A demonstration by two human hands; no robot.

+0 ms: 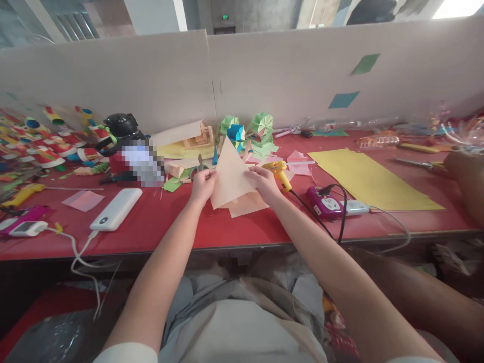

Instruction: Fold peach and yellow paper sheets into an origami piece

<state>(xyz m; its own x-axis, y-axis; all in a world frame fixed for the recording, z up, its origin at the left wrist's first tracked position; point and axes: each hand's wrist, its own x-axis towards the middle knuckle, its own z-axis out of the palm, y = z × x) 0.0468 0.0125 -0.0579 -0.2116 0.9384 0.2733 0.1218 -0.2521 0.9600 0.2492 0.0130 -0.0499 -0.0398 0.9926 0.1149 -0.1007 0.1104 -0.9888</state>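
Observation:
Between both hands I hold up a pale peach sheet of paper (232, 176), one corner pointing away from me. My left hand (204, 186) pinches its left edge, and my right hand (264, 182) grips the right edge. Another peach sheet (247, 203) lies beneath it on the red table. Scissors (197, 169) rest just beyond my left hand. A yellow glue gun (280, 174) lies right beside my right hand. Past the paper stand folded green paper pieces (261, 126) and a blue one (235, 132).
A white power bank (116, 209) and a pink paper square (83, 200) lie at left. Yellow sheets (370, 179) and a purple power socket (325, 202) with cables are at right. Colourful paper figures (49, 151) crowd the far left. Another person's hand (467, 166) is at the right edge.

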